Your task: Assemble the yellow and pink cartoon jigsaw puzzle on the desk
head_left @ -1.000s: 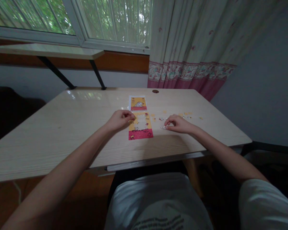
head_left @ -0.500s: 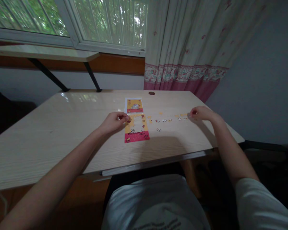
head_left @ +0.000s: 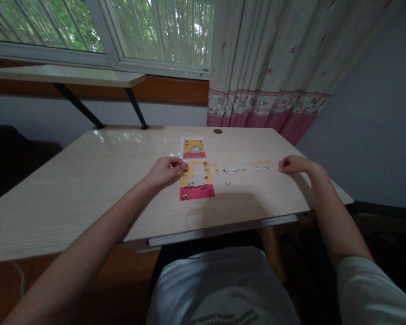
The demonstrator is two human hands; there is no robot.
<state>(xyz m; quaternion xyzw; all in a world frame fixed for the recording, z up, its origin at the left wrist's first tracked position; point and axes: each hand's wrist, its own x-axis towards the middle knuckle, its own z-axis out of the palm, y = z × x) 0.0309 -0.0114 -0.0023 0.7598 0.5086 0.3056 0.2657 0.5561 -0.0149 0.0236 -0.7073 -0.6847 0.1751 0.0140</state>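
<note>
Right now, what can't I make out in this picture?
In the head view:
Left hand: whether it grips anything, hidden by the hand itself.
Right hand: whether it pinches anything, covered likewise.
Puzzle board: the left hand hides part of its upper left edge.
Loose pieces: too small to read their printing.
Shirt lettering: blurred and cut off by the bottom edge.

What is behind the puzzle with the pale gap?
A yellow-and-red picture card lies just beyond the puzzle. The desk under both is covered, so nothing there shows.
</note>
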